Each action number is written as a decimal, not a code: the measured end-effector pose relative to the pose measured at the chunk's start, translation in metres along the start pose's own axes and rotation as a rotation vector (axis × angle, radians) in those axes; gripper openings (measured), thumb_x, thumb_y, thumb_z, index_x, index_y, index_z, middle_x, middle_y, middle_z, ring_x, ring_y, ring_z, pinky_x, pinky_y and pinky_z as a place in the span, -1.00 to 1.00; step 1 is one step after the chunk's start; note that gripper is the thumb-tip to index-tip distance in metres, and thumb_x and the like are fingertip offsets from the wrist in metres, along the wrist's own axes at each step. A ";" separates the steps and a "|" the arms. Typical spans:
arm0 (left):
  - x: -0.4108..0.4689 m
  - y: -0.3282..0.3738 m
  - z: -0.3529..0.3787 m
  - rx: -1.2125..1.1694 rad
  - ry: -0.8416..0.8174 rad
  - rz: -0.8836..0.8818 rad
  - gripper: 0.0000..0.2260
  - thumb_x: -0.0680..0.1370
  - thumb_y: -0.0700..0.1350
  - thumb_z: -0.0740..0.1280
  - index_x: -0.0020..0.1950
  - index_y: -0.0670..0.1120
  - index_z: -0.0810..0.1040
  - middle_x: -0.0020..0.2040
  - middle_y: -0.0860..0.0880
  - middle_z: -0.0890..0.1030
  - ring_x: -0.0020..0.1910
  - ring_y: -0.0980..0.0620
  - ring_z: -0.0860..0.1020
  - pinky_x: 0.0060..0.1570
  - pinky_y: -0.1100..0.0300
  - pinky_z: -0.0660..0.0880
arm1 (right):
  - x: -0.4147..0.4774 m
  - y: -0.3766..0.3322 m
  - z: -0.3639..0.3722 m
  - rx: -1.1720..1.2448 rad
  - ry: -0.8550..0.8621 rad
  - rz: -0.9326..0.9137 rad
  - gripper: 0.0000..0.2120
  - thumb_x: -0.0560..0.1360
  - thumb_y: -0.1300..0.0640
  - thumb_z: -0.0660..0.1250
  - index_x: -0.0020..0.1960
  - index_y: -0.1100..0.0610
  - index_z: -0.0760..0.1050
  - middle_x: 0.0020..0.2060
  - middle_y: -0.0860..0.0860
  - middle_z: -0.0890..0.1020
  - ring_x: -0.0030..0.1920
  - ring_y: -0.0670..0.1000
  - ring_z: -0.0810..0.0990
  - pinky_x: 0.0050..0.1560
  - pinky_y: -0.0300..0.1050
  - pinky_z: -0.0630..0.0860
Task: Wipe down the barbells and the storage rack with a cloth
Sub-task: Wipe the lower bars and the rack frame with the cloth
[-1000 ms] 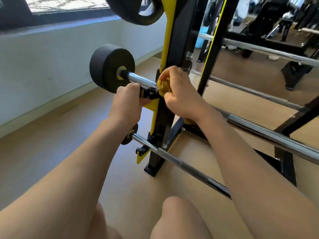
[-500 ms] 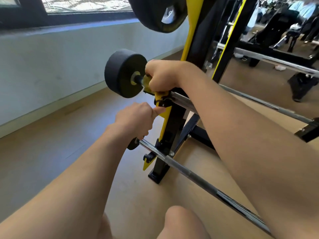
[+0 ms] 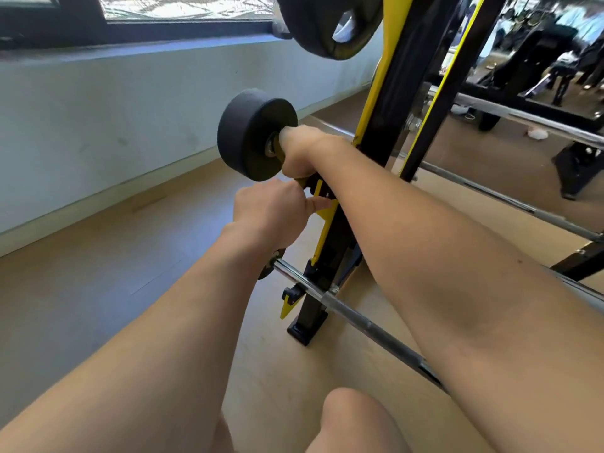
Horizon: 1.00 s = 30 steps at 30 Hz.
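Note:
A short barbell with a black round weight (image 3: 248, 135) lies on a hook of the black and yellow storage rack (image 3: 392, 93). My right hand (image 3: 300, 152) grips the bar right beside the weight, with a yellow cloth (image 3: 277, 146) wrapped under its fingers; only a sliver of cloth shows. Just below it, my left hand (image 3: 268, 210) is curled into a fist, its thumb touching the yellow hook (image 3: 323, 207). I see nothing in its fingers. The bar's shaft is hidden under my right hand and forearm.
A lower chrome barbell (image 3: 353, 317) rests on the rack's bottom hook. A black weight (image 3: 320, 24) hangs overhead. More bars (image 3: 510, 199) lie at the right, with gym machines behind. A pale wall runs along the left, and my knee (image 3: 353, 416) is at the bottom.
My right hand slid with the cloth from the rack hook leftward along the bar up to the weight. My left hand let go of the bar and dropped just below it.

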State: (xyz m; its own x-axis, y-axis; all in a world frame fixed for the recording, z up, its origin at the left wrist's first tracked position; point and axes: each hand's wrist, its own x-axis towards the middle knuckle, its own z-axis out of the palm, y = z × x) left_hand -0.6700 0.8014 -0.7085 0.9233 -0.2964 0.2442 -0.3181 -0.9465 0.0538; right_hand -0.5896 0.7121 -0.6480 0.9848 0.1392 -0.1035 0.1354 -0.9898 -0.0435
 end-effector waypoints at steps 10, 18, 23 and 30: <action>0.006 0.005 0.007 -0.042 -0.032 -0.002 -0.58 0.71 0.15 0.19 -0.21 -0.08 0.52 -0.33 0.00 0.50 -0.39 0.02 0.48 -0.35 0.13 0.44 | 0.010 0.003 -0.004 -0.108 -0.006 0.063 -0.57 0.68 -0.25 0.15 0.19 0.11 0.46 -0.07 0.09 0.56 -0.07 0.12 0.55 -0.13 0.00 0.38; 0.001 0.005 0.004 -0.035 -0.023 -0.003 -0.49 0.68 0.29 0.11 -0.27 -0.05 0.45 -0.34 0.00 0.51 -0.39 0.03 0.53 -0.35 0.12 0.50 | 0.004 0.006 -0.007 0.051 -0.106 0.012 -0.87 0.67 0.08 0.26 0.17 0.11 0.44 -0.03 0.11 0.59 -0.10 0.05 0.57 -0.20 -0.11 0.39; -0.002 0.014 -0.007 -0.048 -0.035 -0.023 -0.54 0.69 0.24 0.12 -0.26 -0.05 0.39 -0.27 -0.02 0.51 -0.34 0.01 0.51 -0.32 0.10 0.51 | -0.031 0.032 -0.005 0.235 0.033 -0.051 -0.86 0.65 0.19 0.23 0.16 0.12 0.52 -0.08 0.07 0.57 -0.08 0.05 0.58 -0.23 -0.18 0.39; 0.001 0.022 -0.011 -0.155 -0.028 -0.158 -0.59 0.65 0.25 0.27 -0.10 -0.09 0.50 -0.24 -0.04 0.53 -0.31 -0.02 0.52 -0.34 0.09 0.46 | -0.116 0.079 0.019 0.173 0.162 -0.190 -0.51 0.50 0.36 0.23 0.34 -0.03 0.54 0.11 0.06 0.58 0.08 0.14 0.55 0.09 0.01 0.54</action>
State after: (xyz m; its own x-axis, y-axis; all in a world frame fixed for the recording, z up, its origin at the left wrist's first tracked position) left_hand -0.6787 0.7820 -0.6967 0.9692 -0.1517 0.1939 -0.1965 -0.9512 0.2380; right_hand -0.6957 0.6187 -0.6585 0.9500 0.3014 0.0819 0.3122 -0.9249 -0.2169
